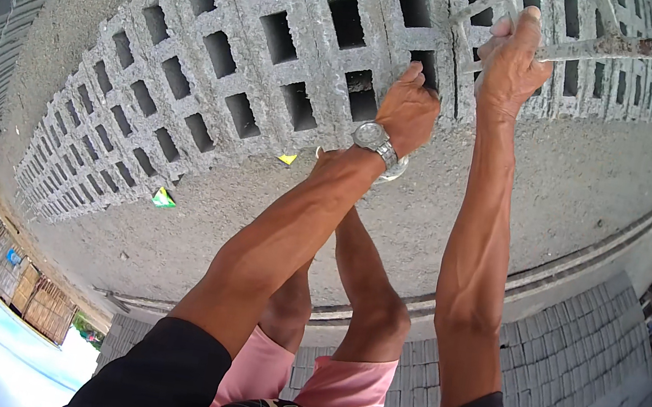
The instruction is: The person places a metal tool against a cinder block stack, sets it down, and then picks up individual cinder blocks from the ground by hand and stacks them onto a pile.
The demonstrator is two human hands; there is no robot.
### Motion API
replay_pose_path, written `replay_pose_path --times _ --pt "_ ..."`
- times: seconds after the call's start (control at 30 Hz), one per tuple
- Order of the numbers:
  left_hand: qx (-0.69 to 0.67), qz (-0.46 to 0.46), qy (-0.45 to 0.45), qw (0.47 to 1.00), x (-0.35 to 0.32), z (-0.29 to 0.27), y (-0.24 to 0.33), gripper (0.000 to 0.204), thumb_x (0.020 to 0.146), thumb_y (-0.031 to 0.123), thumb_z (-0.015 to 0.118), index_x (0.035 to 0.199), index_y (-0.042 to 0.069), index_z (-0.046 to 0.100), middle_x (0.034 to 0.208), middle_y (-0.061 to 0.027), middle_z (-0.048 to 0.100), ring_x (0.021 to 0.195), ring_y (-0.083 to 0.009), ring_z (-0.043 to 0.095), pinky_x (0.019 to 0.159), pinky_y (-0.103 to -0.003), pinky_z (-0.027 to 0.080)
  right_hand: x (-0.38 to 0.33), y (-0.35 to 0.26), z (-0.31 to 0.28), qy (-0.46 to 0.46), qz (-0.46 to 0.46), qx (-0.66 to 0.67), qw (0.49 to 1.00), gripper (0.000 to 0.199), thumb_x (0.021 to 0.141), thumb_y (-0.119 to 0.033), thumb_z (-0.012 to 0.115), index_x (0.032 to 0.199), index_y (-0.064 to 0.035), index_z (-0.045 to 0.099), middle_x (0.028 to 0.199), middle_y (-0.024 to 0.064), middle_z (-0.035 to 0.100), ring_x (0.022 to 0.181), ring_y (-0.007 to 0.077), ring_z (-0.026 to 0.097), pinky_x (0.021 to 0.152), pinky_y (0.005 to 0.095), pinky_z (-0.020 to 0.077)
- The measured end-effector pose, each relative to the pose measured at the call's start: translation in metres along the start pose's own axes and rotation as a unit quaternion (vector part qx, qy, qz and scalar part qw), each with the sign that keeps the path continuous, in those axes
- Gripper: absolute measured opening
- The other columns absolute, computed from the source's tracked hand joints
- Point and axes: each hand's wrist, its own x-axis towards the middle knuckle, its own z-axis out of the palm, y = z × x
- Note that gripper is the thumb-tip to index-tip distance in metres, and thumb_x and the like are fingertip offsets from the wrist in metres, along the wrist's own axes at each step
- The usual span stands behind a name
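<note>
While the person bends over a long row of grey hollow concrete blocks on the sandy ground, the left hand curls its grip over a block's near edge. Just beside it, the right hand is clamped on a rusty metal frame lying across the blocks.

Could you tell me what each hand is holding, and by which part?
The right hand grips a rusty metal bar at its near end. The left hand hooks fingers into a hollow of a concrete block.
</note>
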Motion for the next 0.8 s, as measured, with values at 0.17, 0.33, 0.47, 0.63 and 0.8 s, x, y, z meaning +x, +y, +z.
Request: replay_pose_path --times 0.17,0.33,0.47,0.63,0.8 --pt "-0.012 0.017 -0.01 1.0 0.002 -0.023 0.006 0.023 0.065 0.021 0.071 0.07 0.0 0.064 0.072 -0.0177 0.067 0.086 -0.0287 0.063 0.108 -0.039 0.034 -0.019 -0.05 -0.046 0.106 0.018 0.097 0.989 0.043 0.094 -0.04 0.059 0.076 -0.0011 0.062 0.059 0.0006 0.052 0.054 0.0114 0.046 0.057 0.0309 0.0414" --pt "-0.024 0.011 -0.049 0.998 0.004 -0.036 -0.003 0.03 0.065 0.027 0.081 0.071 0.001 0.066 0.07 -0.0167 0.066 0.083 -0.0297 0.063 0.108 -0.042 0.033 -0.053 -0.02 -0.115 0.245 0.082 0.281 0.924 0.044 0.093 -0.042 0.06 0.069 -0.0051 0.054 0.054 -0.0011 0.036 0.047 0.0129 0.029 0.054 0.032 0.0326" --pt "0.02 0.052 -0.045 0.997 0.014 -0.032 0.01 0.035 0.064 0.031 0.082 0.068 0.001 0.065 0.067 -0.0177 0.064 0.081 -0.0315 0.063 0.106 -0.043 0.034 -0.101 0.073 -0.168 0.359 0.22 0.307 0.854 0.034 0.092 -0.037 0.063 0.078 -0.006 0.059 0.064 0.0009 0.052 0.05 0.0115 0.042 0.051 0.0316 0.0355" --pt "0.104 0.058 -0.058 0.991 0.014 -0.018 0.017 0.04 0.063 0.036 0.083 0.061 0.002 0.063 0.066 -0.0162 0.062 0.079 -0.0309 0.06 0.102 -0.042 0.035 -0.127 0.148 -0.159 0.443 0.371 0.316 0.753 0.035 0.089 -0.033 0.064 0.07 -0.0039 0.06 0.057 0.0009 0.05 0.049 0.0122 0.041 0.049 0.0312 0.0337" --pt "0.182 0.064 -0.11 0.975 0.012 -0.022 0.007 0.053 0.068 0.044 0.082 0.062 -0.004 0.061 0.064 -0.0189 0.059 0.081 -0.0355 0.059 0.096 -0.046 0.038 -0.127 0.163 -0.136 0.465 0.414 0.363 0.693 0.041 0.09 -0.036 0.064 0.07 0.0001 0.063 0.059 0.0046 0.057 0.053 0.0149 0.049 0.054 0.031 0.0404"
